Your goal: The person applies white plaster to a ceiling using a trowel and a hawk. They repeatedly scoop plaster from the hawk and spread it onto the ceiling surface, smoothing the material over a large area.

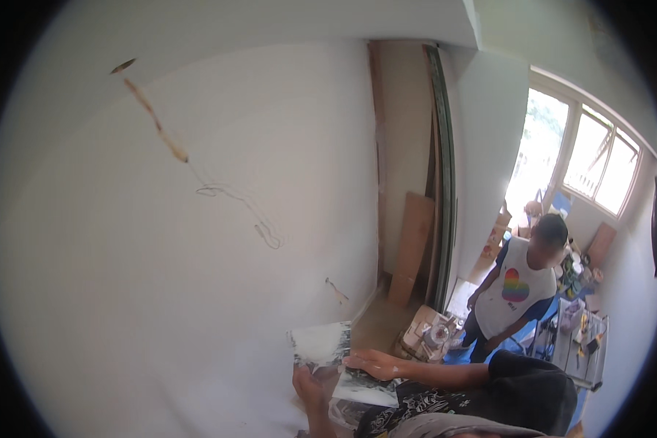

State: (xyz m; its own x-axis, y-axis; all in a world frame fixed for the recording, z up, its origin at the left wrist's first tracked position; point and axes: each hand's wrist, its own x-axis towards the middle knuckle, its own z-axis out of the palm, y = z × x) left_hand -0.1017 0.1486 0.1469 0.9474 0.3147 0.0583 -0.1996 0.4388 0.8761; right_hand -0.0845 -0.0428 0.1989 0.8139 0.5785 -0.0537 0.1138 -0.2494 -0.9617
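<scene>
My left hand (312, 385) comes up from the lower edge, its fingers closed on a flat blade smeared with white paste (320, 343), which looks like a filling knife. Crossing from the right, my right hand (372, 363) is closed over a second flat, white-coated blade (365, 392); dark patches show on it. Both hands are close together in front of my body, and the blades nearly meet. Handles, if there are any, are hidden by the fingers. Just beyond the hands stands a broad white wall (197, 292).
From a slot (123, 66) high at the left hangs a taped cable (157, 124) with a looping thin wire. A short wire (336, 290) sticks out lower. At right a person (522, 285) stands near a cluttered work table (580, 343). Boards (410, 248) lean in a recess.
</scene>
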